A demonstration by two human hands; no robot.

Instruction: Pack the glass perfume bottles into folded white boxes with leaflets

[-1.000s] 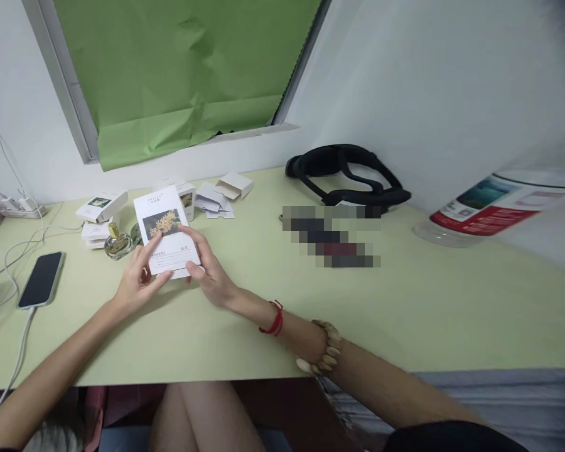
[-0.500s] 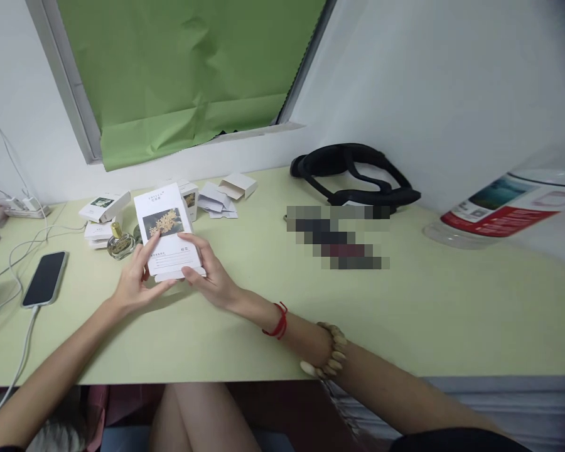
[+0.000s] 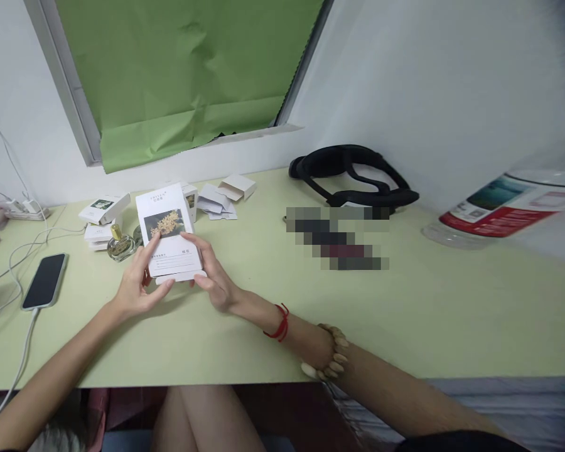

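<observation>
A white box (image 3: 169,252) printed with a photo of yellow blossoms is held between both hands above the table, its front facing me and a narrow flap sticking out along the bottom edge. My left hand (image 3: 139,276) grips its left side, a finger on the front and the thumb at the flap. On the right side, my right hand (image 3: 215,276) holds it with a finger on the front edge and the thumb by the flap's right end. Just left of the box stands a glass perfume bottle (image 3: 121,247) with a gold top. The undersides of my fingers are hidden.
Small white boxes (image 3: 104,208) are stacked at the back left, and opened white cartons (image 3: 238,186) lie behind. A phone (image 3: 46,280) on a cable rests at left. A black headset (image 3: 353,176) and a large plastic bottle (image 3: 503,204) are to the right, near a pixelated patch.
My right thumb has slid a little to the right along the bottom flap. Both hands still hold the box in almost the same place.
</observation>
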